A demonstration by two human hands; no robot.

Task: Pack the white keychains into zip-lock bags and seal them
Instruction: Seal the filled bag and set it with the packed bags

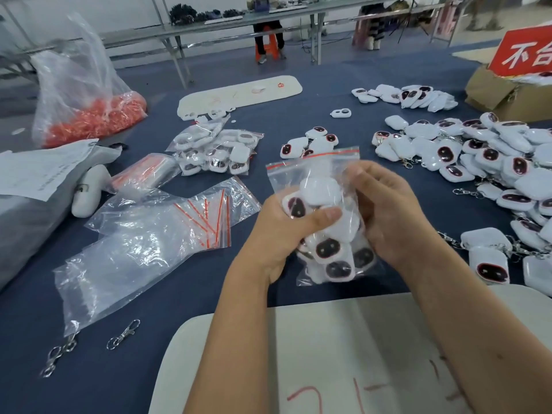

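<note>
Several white keychains sit inside a zip-lock bag held above the counter; left hand and right hand each grip it, strip seemingly unsealed. One filled bag lies behind; many loose keychains remain.

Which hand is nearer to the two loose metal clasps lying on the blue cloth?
Left. The left hand grips the filled bag nearer the clasps; the right hand holds its far side.

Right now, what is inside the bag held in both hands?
The bag holds white keychains, several showing dark faces. The left hand and right hand cover part of it, so the count cannot be seen.
</note>
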